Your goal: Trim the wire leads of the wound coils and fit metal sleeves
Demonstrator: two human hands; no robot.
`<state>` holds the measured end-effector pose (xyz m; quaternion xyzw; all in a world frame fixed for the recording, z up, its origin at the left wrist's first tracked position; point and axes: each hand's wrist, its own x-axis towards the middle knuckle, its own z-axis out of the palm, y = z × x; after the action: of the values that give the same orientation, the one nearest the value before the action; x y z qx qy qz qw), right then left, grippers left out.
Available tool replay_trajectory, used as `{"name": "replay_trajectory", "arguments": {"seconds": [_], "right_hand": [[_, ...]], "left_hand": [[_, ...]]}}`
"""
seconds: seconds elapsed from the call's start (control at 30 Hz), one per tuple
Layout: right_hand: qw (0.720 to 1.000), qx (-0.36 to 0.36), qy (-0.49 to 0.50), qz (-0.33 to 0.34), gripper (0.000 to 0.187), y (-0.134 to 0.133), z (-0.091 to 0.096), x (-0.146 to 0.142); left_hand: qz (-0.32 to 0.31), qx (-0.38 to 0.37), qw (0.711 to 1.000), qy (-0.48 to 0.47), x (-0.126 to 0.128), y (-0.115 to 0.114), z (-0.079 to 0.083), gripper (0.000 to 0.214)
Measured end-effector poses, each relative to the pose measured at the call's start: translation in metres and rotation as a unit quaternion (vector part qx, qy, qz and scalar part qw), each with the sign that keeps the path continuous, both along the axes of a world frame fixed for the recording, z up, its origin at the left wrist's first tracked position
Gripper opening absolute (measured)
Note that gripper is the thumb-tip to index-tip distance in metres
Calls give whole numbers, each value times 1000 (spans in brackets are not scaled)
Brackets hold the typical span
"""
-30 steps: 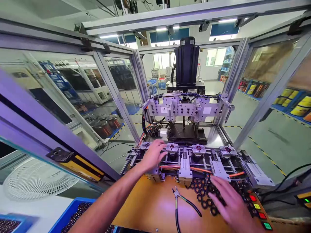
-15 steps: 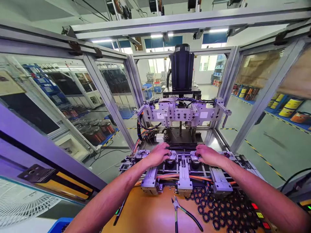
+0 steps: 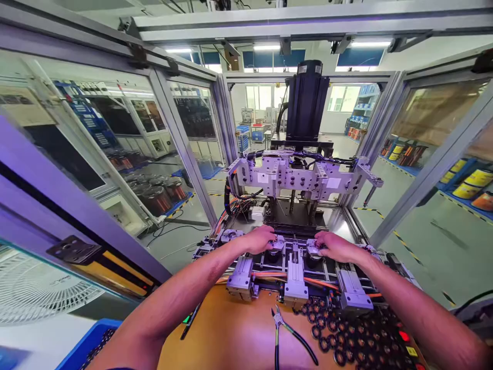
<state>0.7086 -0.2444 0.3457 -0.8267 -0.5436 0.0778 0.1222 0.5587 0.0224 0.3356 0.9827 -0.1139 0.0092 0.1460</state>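
My left hand (image 3: 262,239) reaches over the row of round metal holders on the winding fixture (image 3: 295,267), its fingers curled down on the second holder (image 3: 278,242) from the left. My right hand (image 3: 334,245) rests on the third holder (image 3: 313,250), fingers pinched together over it. What, if anything, either hand pinches is hidden by the fingers. A pile of small black ring cores (image 3: 346,336) lies on the orange bench top (image 3: 231,339) below my right forearm.
Black-handled cutters (image 3: 283,334) lie on the bench in front of the fixture. Coloured push buttons (image 3: 404,336) sit at the right edge. A black motor (image 3: 306,103) stands over a metal head (image 3: 300,177) behind. Glass guard panels enclose the machine; a blue tray (image 3: 90,344) is at lower left.
My right hand left the ring cores and went up to the third holder. My left hand shifted slightly onto the second holder. The camera view moved a little.
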Motion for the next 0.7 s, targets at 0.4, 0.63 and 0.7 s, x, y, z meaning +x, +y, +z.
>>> {"name": "replay_trajectory", "arguments": {"seconds": [0.4,0.63,0.7], "right_hand": [[980,79,83,165,14,-16,-32,-182],[979,43,33,198,9,76,-129,-268],[980,47,11,192,7,83,-123,-267]], "left_hand": [[186,-220,949,-130,-199,-60,4,18],[311,-153,932,-105,-265,-62,-119,22],[316,-142,929,-131,-261,-57,-135,27]]}}
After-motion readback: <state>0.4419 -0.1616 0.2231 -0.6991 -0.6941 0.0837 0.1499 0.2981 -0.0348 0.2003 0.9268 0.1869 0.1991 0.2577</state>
